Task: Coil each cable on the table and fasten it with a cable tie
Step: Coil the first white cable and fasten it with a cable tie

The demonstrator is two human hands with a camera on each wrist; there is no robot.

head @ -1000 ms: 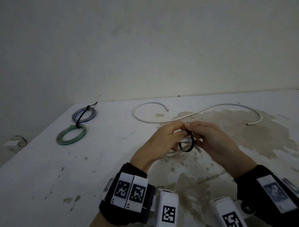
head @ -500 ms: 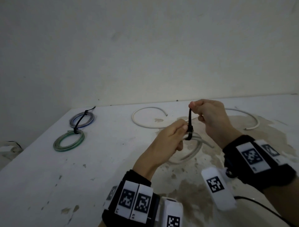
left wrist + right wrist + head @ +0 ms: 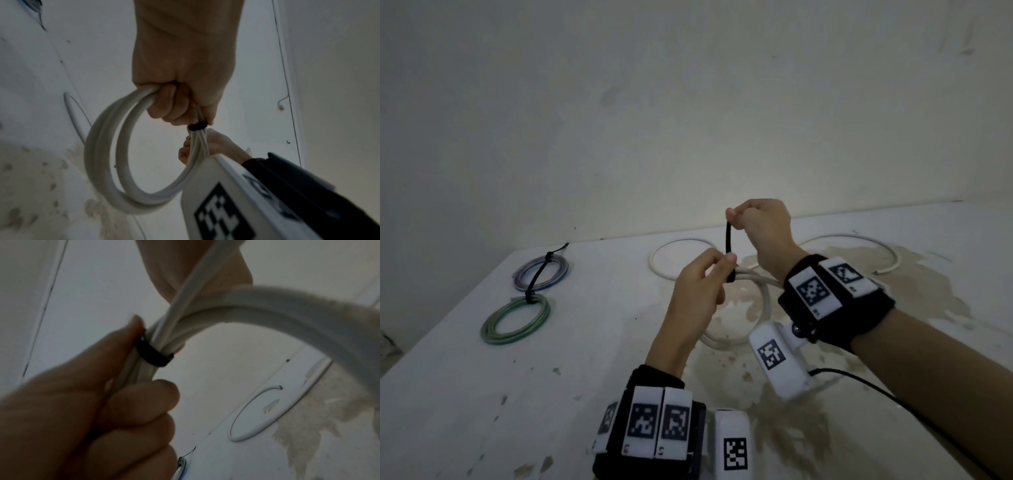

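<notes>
- Since half a second ago the right hand (image 3: 760, 229) has risen further, drawing the tail of the black cable tie (image 3: 728, 251) straight up, while the left hand (image 3: 700, 284) stays at the coil.
- White coiled cable (image 3: 107, 155) hangs in the air above the table (image 3: 482, 394), several turns bunched together where the tie rings them; the wrist views show the black band (image 3: 151, 356) snug around the strands.
- Left hand fingers are curled around the bundle right beside the band, thumb and forefinger pressed at the tie's head.
- Right hand pinches the upper end of the tie's tail between thumb and curled fingers, above and slightly behind the left hand.
- Both wrists carry black bands with white coded marker blocks (image 3: 770, 353).
- A second white cable (image 3: 859, 240) lies loose and uncoiled on the table behind the hands, curving across a stained patch (image 3: 859, 291).
- At the far left of the table lie two finished coils, a blue-grey one (image 3: 541, 274) and a green one (image 3: 515, 320) just in front of it, each with a black tie.
- A plain pale wall (image 3: 688, 120) rises behind the table.
</notes>
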